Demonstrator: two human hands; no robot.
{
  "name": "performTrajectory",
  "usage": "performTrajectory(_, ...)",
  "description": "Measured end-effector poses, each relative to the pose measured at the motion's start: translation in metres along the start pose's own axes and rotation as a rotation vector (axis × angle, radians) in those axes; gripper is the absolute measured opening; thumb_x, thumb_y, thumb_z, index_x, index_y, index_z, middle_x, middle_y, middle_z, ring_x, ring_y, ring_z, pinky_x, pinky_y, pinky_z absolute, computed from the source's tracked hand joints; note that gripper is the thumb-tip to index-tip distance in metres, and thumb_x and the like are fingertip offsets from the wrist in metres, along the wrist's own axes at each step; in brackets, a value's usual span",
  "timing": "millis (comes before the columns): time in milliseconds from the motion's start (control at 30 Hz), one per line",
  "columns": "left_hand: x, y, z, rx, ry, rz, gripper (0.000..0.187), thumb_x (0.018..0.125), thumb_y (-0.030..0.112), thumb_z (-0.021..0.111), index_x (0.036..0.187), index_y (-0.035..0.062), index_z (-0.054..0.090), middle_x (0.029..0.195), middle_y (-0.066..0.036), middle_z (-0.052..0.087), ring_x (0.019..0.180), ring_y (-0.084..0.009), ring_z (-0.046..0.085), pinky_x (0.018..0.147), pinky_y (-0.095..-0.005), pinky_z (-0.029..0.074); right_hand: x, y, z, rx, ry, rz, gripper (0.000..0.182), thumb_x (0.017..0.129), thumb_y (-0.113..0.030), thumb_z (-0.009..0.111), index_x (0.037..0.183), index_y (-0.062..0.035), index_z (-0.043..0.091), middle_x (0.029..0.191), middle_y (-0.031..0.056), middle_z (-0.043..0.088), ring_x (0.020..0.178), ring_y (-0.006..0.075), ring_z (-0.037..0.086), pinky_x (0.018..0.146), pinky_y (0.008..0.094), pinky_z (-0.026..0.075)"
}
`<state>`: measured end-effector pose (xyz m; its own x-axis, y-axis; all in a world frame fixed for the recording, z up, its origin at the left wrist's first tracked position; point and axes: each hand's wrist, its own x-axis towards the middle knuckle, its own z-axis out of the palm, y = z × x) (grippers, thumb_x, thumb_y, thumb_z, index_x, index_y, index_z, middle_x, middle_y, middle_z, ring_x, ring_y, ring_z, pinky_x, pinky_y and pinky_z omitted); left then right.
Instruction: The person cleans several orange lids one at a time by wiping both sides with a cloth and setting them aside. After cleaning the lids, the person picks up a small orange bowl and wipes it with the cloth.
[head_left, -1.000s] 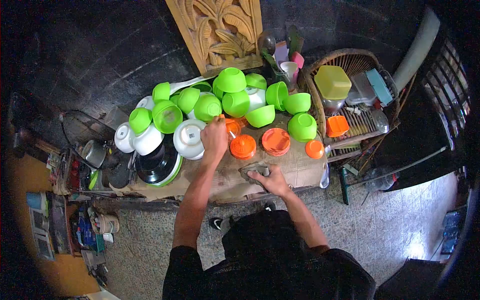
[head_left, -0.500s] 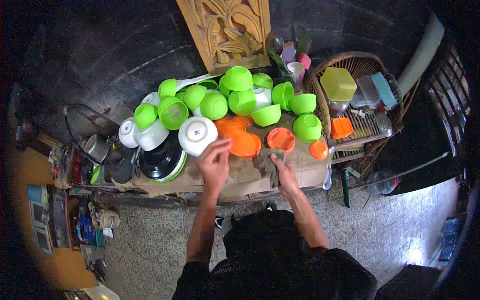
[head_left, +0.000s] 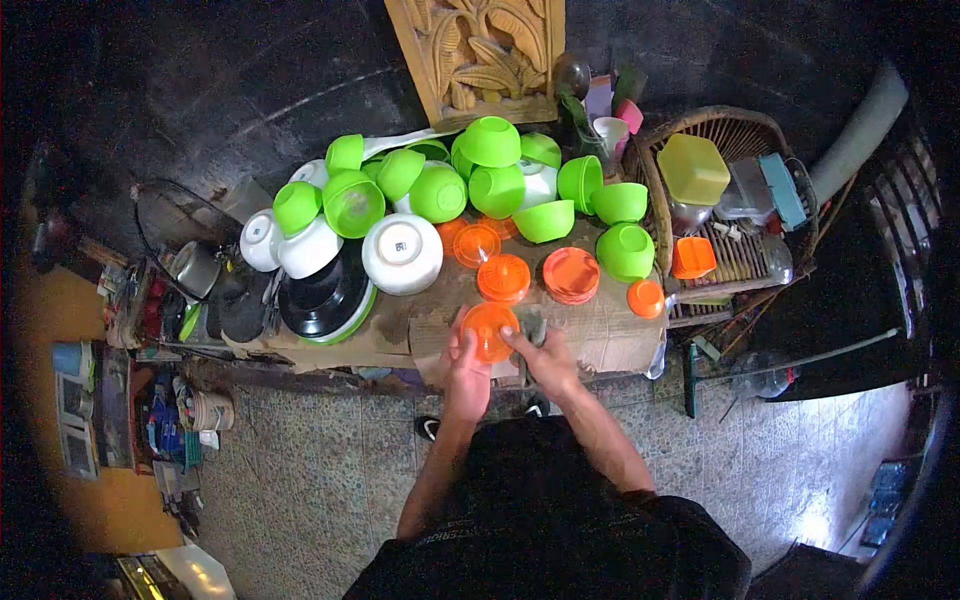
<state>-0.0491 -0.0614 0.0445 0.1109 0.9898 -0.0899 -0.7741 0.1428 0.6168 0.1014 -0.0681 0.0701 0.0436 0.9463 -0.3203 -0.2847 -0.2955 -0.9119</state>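
Observation:
In front of my body, my left hand (head_left: pixel 466 372) grips a round, translucent orange lid (head_left: pixel 488 340) by its left side. From the right, my right hand (head_left: pixel 552 366) is closed around a grey-green cloth (head_left: pixel 533 328), its thumb resting on the lid's face. Just beyond the lid lies a small stack of orange lids (head_left: pixel 503 277). Another stack of reddish-orange lids (head_left: pixel 571 274) sits to its right. More orange lids (head_left: pixel 475 245) lie farther back, and a white bowl (head_left: pixel 402 254) stands upside down to the left.
Green bowls (head_left: pixel 491 142) are heaped along the table's back. A black dish (head_left: pixel 322 302) sits at the left. On the right, a wicker rack (head_left: pixel 656 205) holds a yellow container (head_left: pixel 693 168). Cardboard (head_left: pixel 610 335) covers the tabletop. A carved wooden panel (head_left: pixel 480 60) leans behind.
My left hand has taken an orange lid from the near lid pile and drawn it toward my body. My right hand has moved left with the cloth to meet it.

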Motion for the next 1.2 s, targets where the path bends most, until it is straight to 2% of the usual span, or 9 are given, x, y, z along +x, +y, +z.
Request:
performTrajectory(100,0.004,0.003,-0.007,0.121,0.068,0.009,0.056,0.103,0.021,0.064,0.152,0.0025,0.043,0.144,-0.013,0.057,0.134,-0.0251,0.056,0.116,-0.0447,0.042,0.0,0.008,0.002,-0.109,-0.052,-0.042,0.025,0.096,-0.029,0.076,0.101,-0.0047,0.074,0.079,-0.0018,0.069,0.067,0.0085,0.059,0.06,0.0267,0.048)
performTrajectory(300,0.003,0.037,0.01,0.026,0.131,0.061,0.051,0.1,0.011,0.064,0.148,0.0028,0.048,0.138,-0.014,0.06,0.131,-0.0294,0.058,0.111,-0.0495,0.049,-0.003,-0.018,-0.01,-0.103,0.261,-0.254,0.024,0.1,-0.021,0.069,0.109,0.0018,0.073,0.095,0.0044,0.075,0.087,0.0105,0.064,0.079,0.031,0.053)
performTrajectory(367,0.001,0.035,0.012,0.055,0.09,0.019,0.051,0.101,0.013,0.063,0.149,0.0038,0.048,0.139,-0.013,0.059,0.13,-0.0281,0.058,0.109,-0.0475,0.05,0.003,-0.018,-0.009,-0.218,0.246,-0.326,0.023,0.097,-0.015,0.071,0.111,0.0032,0.072,0.102,0.0105,0.073,0.09,0.0178,0.067,0.08,0.0332,0.054)
performTrajectory(467,0.001,0.018,0.009,0.174,0.045,-0.025,0.05,0.103,0.016,0.061,0.149,0.0049,0.047,0.142,-0.011,0.057,0.126,-0.0239,0.059,0.104,-0.0424,0.053,0.012,-0.009,0.008,-0.6,0.169,-0.793,0.039,0.081,-0.005,0.078,0.118,0.0032,0.069,0.119,0.0185,0.062,0.107,0.0372,0.064,0.087,0.0429,0.056)
performTrajectory(667,0.0,0.013,-0.013,0.523,-0.026,0.108,0.053,0.111,0.034,0.049,0.155,0.0066,0.041,0.147,-0.007,0.053,0.115,-0.0118,0.058,0.096,-0.0308,0.053,-0.011,-0.032,0.033,-0.87,0.116,-0.816,0.051,0.072,-0.001,0.076,0.123,0.0029,0.068,0.125,0.0174,0.061,0.117,0.0386,0.06,0.098,0.045,0.052)
performTrajectory(733,0.001,0.025,-0.007,0.726,0.136,-0.12,0.065,0.112,0.052,0.03,0.159,0.0078,0.036,0.151,-0.008,0.051,0.123,-0.0153,0.056,0.104,-0.0333,0.048,-0.013,-0.032,0.042,-0.905,0.102,-0.829,0.054,0.073,-0.002,0.076,0.126,0.0021,0.067,0.127,0.0169,0.061,0.118,0.0395,0.059,0.097,0.0451,0.052)
performTrajectory(833,0.008,0.027,0.018,0.641,0.017,0.13,0.078,0.109,0.063,0.015,0.161,0.0082,0.033,0.153,-0.012,0.05,0.132,-0.0207,0.054,0.113,-0.0375,0.042,-0.015,-0.028,0.049,-0.969,0.105,-0.953,0.059,0.072,-0.003,0.076,0.129,0.0005,0.065,0.131,0.0151,0.059,0.118,0.0406,0.056,0.096,0.0449,0.051)
performTrajectory(1033,0.018,0.03,0.011,0.207,-0.054,0.041,0.076,0.108,0.065,0.02,0.159,0.0096,0.031,0.154,-0.02,0.047,0.136,-0.041,0.052,0.116,-0.0525,0.04,-0.013,-0.011,0.049,-1.091,-0.038,-1.049,0.055,0.072,-0.008,0.071,0.127,0.0005,0.067,0.141,0.0122,0.056,0.119,0.0367,0.055,0.1,0.0447,0.052)
performTrajectory(1200,0.019,0.04,0.025,0.018,-0.07,0.056,0.068,0.11,0.056,0.029,0.158,0.0092,0.033,0.156,-0.021,0.045,0.136,-0.0449,0.051,0.116,-0.0559,0.041,-0.014,-0.013,0.049,-1.067,-0.171,-1.144,0.062,0.07,-0.008,0.075,0.132,-0.0048,0.066,0.145,0.009,0.057,0.117,0.0338,0.056,0.102,0.0407,0.049)
